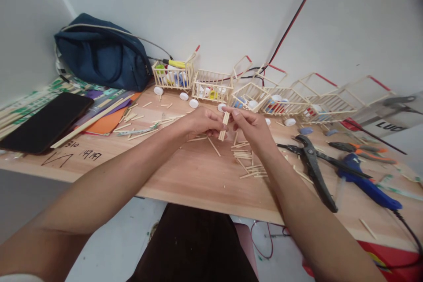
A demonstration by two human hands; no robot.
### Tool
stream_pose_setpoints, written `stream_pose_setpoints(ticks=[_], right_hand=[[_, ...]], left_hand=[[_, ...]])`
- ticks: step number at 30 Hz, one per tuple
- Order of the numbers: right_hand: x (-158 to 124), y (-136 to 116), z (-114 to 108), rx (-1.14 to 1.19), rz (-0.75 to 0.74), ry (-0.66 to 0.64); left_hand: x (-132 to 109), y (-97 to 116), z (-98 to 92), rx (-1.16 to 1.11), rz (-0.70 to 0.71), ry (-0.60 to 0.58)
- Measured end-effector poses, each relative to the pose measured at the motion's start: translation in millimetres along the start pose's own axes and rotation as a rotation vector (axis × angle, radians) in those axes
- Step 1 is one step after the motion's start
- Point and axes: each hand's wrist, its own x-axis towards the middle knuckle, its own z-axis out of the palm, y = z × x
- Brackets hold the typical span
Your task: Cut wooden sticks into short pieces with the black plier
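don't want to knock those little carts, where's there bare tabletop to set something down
The widest bare patch is front-middle tabletop, between the left forearm, the short sticks and the front edge. A smaller, scribbled one lies between the smartphone and that forearm. Crowded: back, with stick shopping carts, and right, with pliers and a glue gun.

Straight to the R side: "LUC" in bold dark caps on a pale greyish item (391,114), tho the word may run on past what shows. Over to the L, handwritten in black on the wooden tabletop (205,185): looks like "310", then approx. "147/147", w/ a zigzag scribble (57,159) just below, no clear letters. Green print on the wrappers (39,95), far L: too small/blurred to read.
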Motion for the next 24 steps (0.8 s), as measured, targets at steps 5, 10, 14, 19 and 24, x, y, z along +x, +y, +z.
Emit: stream_pose_setpoints(ticks=[5, 10, 14, 19, 24], right_hand=[[2.7, 7.8, -0.4, 0.169, 0.081, 0.015], [4.9, 12.9, -1.6, 0.197, 0.106, 0.017], [4.3, 11.5, -3.7, 0.143, 0.089, 0.026], [3.0, 8.0, -5.5, 0.078, 0.048, 0.043], [3.5, 9.4, -4.2, 0.139, 0.07, 0.012]], left_hand=[[3.7, -6.2, -5.0, 0.018, 0.074, -0.059], [2.7, -5.2, -4.5, 0.016, 0.053, -0.07], [2.2, -3.7, -1.6, -0.028, 0.036, -0.101], [3.9, -7.5, -1.2, -0.066, 0.049, -0.103], [3.1, -7.6, -2.2, -0.028, 0.068, -0.083]])
